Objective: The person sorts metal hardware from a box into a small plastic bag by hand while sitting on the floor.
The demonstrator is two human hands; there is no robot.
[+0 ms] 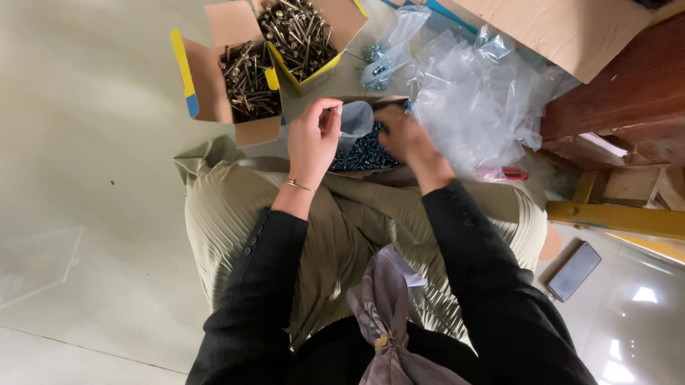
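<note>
Person sitting on the floor, legs folded under a pleated skirt, working over a box of dark screws just beyond the knees. Left hand is pinching the lip of a small clear bag between thumb and fingertips, holding it open above the screws. Right hand is curled down into the same box, fingers closed around something; what exactly, I cannot tell, as the hand itself is hiding it. Two open cartons of longer brass-coloured screws are standing just ahead, flaps up; a heap of empty clear bags is lying to the right, and one filled bag beside the cartons. A phone is resting on the floor by the right knee. Risks, as I judge them: the bag is being held by one edge only, so a heavy handful could be dragging it out of the pinch and scattering screws over skirt and floor. Sharp points could be piercing the thin film or pricking the fingers digging blind. An elbow swinging back could be knocking the phone.
</note>
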